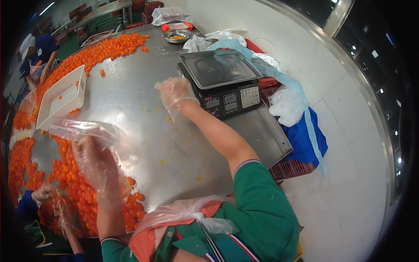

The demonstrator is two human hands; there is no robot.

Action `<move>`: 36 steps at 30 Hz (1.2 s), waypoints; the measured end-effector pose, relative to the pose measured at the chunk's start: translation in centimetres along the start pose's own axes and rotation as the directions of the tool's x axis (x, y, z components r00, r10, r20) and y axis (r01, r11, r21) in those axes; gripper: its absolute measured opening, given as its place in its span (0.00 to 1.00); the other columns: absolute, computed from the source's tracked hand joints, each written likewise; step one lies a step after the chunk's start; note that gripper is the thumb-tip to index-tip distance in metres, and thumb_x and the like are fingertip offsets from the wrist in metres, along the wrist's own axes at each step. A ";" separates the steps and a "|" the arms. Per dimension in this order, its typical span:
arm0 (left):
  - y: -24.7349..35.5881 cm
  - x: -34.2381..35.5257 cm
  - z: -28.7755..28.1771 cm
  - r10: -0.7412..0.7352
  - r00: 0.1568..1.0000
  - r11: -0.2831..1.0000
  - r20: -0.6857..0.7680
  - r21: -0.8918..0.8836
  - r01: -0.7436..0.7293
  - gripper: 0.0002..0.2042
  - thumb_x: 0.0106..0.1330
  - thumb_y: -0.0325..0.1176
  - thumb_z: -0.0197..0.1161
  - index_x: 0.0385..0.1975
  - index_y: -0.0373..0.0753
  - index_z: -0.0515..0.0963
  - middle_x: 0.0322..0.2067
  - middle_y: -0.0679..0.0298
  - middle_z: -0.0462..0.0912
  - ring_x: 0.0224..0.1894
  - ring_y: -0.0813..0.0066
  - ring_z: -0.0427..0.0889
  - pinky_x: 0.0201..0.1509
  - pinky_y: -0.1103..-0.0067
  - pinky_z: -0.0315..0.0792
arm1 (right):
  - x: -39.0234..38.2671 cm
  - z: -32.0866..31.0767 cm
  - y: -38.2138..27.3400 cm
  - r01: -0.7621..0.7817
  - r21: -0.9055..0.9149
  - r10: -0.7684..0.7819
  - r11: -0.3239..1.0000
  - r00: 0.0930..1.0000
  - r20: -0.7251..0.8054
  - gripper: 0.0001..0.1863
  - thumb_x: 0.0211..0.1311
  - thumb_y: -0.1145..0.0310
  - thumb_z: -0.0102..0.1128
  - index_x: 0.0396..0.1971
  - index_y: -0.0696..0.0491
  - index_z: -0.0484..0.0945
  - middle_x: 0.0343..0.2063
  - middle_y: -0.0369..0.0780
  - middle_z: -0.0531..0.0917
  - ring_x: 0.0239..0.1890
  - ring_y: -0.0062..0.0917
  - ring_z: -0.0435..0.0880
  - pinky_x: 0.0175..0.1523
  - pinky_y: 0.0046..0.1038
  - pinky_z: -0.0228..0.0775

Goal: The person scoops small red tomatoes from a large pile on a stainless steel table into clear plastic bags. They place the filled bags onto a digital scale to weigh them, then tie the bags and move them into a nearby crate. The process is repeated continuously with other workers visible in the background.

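Observation:
My left hand [94,153], in a clear plastic glove, is closed on a clear plastic bag [74,129] over the orange pieces [72,179] at the lower left. My right hand [174,94], also gloved, is raised beside the left edge of a black digital scale [231,100] with a flat metal pan [222,74]; the loose glove blurs its fingers. A white plastic tray [46,109] with a few orange pieces stands left of both hands on the steel table [161,148], which has small yellow scraps on it.
Co-workers' gloved hands [46,194] work at the lower left, and a person in blue [43,50] at the upper left. A metal bowl [176,36] stands at the back. Plastic bags [286,105], blue cloth [305,139] and red crates [290,168] line the right side beside a white wall.

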State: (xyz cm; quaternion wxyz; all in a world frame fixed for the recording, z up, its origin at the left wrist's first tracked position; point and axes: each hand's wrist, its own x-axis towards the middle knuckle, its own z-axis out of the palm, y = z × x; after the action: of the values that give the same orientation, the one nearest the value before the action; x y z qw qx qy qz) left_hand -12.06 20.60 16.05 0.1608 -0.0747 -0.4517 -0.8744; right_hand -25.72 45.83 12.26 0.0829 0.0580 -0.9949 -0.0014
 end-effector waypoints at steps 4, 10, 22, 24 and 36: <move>-4.8 -2.4 -1.7 -0.101 0.990 0.994 0.095 0.060 0.095 0.08 0.70 0.31 0.59 0.44 0.37 0.73 0.36 0.62 0.81 0.37 0.76 0.80 0.38 0.78 0.77 | -8.2 -2.3 0.2 0.293 0.070 -0.079 0.953 0.468 -0.880 0.12 0.56 0.73 0.61 0.41 0.52 0.82 0.43 0.40 0.85 0.42 0.36 0.83 0.47 0.37 0.72; -9.2 -7.6 -6.5 -0.450 0.889 0.863 -0.086 0.214 0.457 0.08 0.67 0.31 0.60 0.42 0.35 0.74 0.33 0.61 0.81 0.30 0.77 0.79 0.35 0.78 0.78 | -17.5 -2.3 -8.0 0.666 0.250 -0.403 0.703 0.662 -0.632 0.15 0.58 0.71 0.62 0.45 0.55 0.80 0.44 0.41 0.83 0.45 0.37 0.81 0.50 0.39 0.71; -4.9 -10.2 -8.3 -0.726 0.685 0.679 0.069 0.230 0.697 0.08 0.68 0.35 0.62 0.35 0.37 0.78 0.30 0.66 0.81 0.30 0.81 0.78 0.34 0.82 0.74 | -19.2 3.8 -9.9 0.483 0.727 -0.435 0.487 0.857 -0.277 0.13 0.61 0.67 0.61 0.42 0.58 0.81 0.39 0.50 0.83 0.39 0.44 0.82 0.46 0.40 0.73; -4.7 -10.3 -8.5 -0.710 0.700 0.685 0.081 0.312 0.659 0.07 0.67 0.35 0.63 0.32 0.38 0.78 0.28 0.67 0.80 0.28 0.82 0.77 0.32 0.83 0.72 | -19.4 3.2 -9.7 0.668 0.530 -0.508 0.523 0.743 -0.435 0.14 0.60 0.65 0.62 0.43 0.57 0.81 0.38 0.49 0.83 0.37 0.44 0.81 0.45 0.39 0.73; -6.6 -9.6 -9.9 -0.742 0.628 0.667 0.236 0.362 0.651 0.08 0.64 0.34 0.67 0.27 0.37 0.79 0.22 0.66 0.78 0.23 0.80 0.73 0.28 0.84 0.67 | -20.2 1.4 -9.9 0.031 0.829 -0.432 0.559 0.864 0.258 0.17 0.61 0.61 0.62 0.50 0.47 0.82 0.38 0.45 0.85 0.39 0.28 0.84 0.46 0.28 0.74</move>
State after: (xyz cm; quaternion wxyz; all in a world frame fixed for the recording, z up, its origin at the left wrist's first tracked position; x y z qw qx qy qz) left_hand -5.24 18.22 2.59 -0.2714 -0.0330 -0.5691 -0.7755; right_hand -5.05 38.28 7.48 -0.1768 0.2213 -0.8612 0.4221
